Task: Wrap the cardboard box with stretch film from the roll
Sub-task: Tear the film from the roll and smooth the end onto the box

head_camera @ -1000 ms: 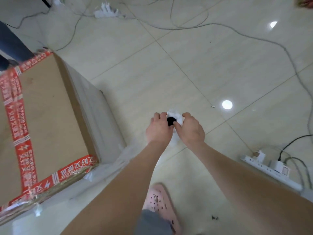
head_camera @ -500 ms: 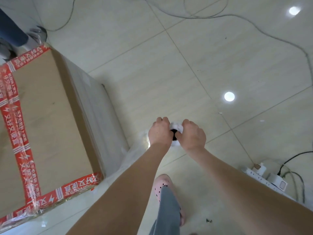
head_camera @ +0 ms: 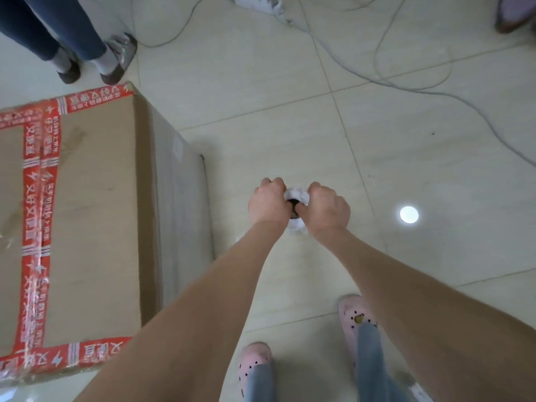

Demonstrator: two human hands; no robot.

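A large cardboard box [head_camera: 92, 216] with red printed tape along its top edges stands on the floor at the left. Its right side wall [head_camera: 179, 204] looks covered in clear stretch film. The film roll [head_camera: 295, 195] stands upright between my hands, white film bunched around its dark core. My left hand [head_camera: 268, 203] grips the roll's top from the left and my right hand [head_camera: 327, 208] grips it from the right, a little to the right of the box's side. The roll's lower part is hidden by my wrists.
A person's legs and shoes [head_camera: 113, 59] stand just behind the box's far corner. Cables [head_camera: 435, 88] trail over the tiled floor at the back and right. My feet in pink clogs [head_camera: 358, 320] are near the bottom edge.
I have walked along the box's right side with the roll held in both hands. The box's far corner and the standing person's shoes came into view; the power strip at right left it.
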